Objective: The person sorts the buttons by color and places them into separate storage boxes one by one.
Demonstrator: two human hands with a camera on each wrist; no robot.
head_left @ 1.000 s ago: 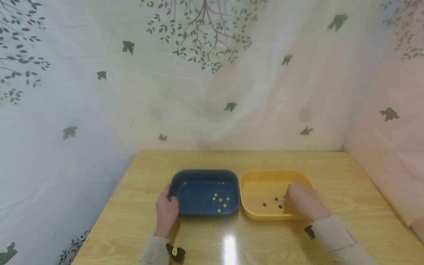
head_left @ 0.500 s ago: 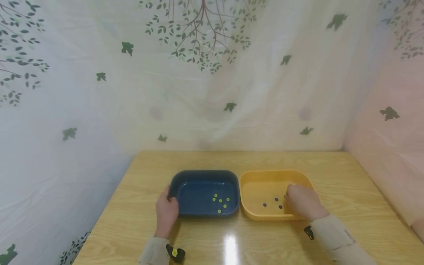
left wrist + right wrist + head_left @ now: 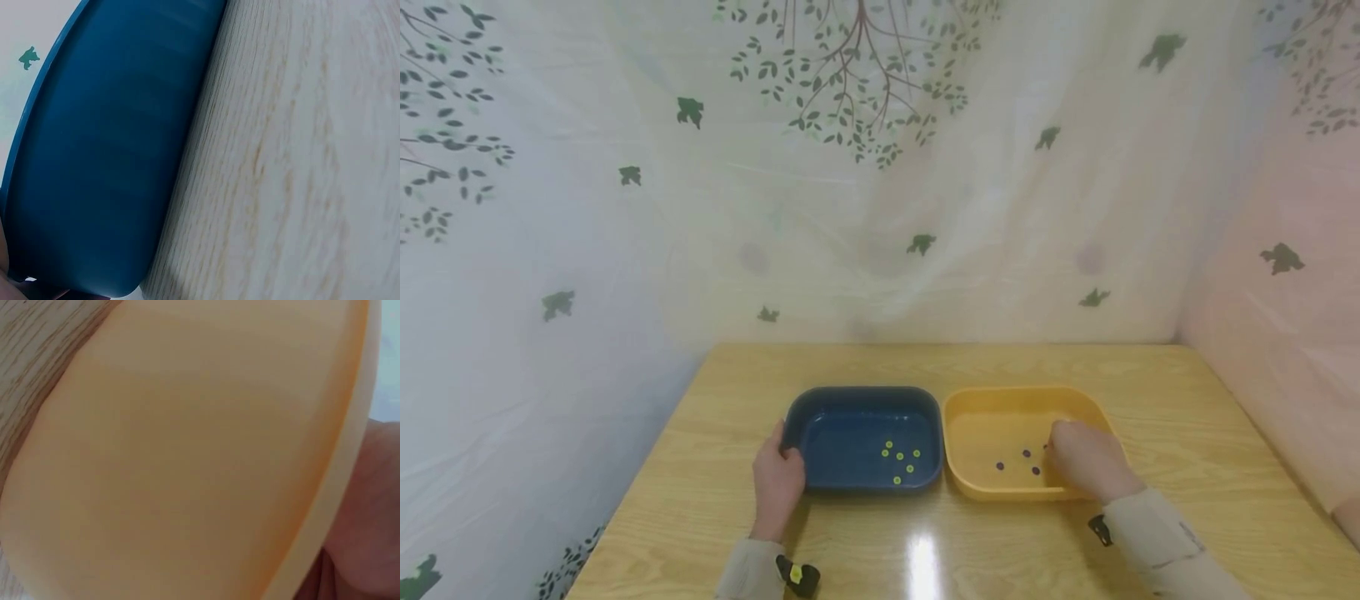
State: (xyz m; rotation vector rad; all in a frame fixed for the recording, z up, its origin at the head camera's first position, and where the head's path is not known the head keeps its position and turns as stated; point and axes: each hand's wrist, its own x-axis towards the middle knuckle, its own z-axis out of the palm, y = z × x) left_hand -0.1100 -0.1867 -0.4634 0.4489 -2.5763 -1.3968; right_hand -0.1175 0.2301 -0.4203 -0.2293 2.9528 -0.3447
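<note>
My left hand [image 3: 777,479] grips the left end of a dark blue tray [image 3: 831,483], its thumb over the rim. In the left wrist view the tray's outer wall [image 3: 112,137] fills the left side, with a bit of the hand at the lower corner. Several small yellow-green discs [image 3: 900,457], button-like, lie in the tray's right half. Inside the yellow tray [image 3: 977,404] my right hand [image 3: 1090,458] reaches down with curled fingers; its fingertips are hidden. Several small dark purple discs [image 3: 1026,453] lie left of it, one right beside the knuckles. The yellow wall [image 3: 169,450] hides most of the hand in the right wrist view.
Both trays stand side by side, nearly touching, on a light wooden table [image 3: 850,550]. A pale cloth [image 3: 850,250] with printed leaves and birds hangs behind the table and along its sides. Black straps sit at both cuffs.
Hardly anything differs. Both hands keep their places at the trays, and the discs lie as before; the head view has shifted very slightly.
</note>
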